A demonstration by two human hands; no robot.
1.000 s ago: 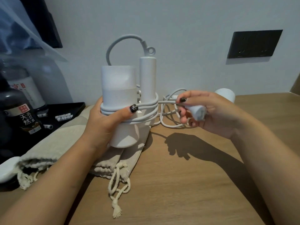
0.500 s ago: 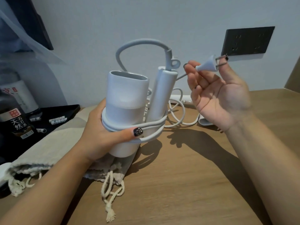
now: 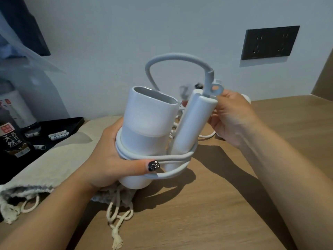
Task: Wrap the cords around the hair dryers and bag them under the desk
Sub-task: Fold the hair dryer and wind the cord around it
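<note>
Wood desk, outlet wall behind. Left hand clamps upright hair dryer, thumb pinning cord coils. Right hand behind the folded handle, fingers hidden, grip unclear; it's nearer the loose cord end.

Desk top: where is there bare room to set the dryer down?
Free: the bare wood in front, between the two forearms, right of the drawstring bag cords. Also the far right of the desk, below the wall socket. Crowded: the left, with bag, black tray and bottles, and behind the hair dryer, where loose cord lies by the right hand.
</note>
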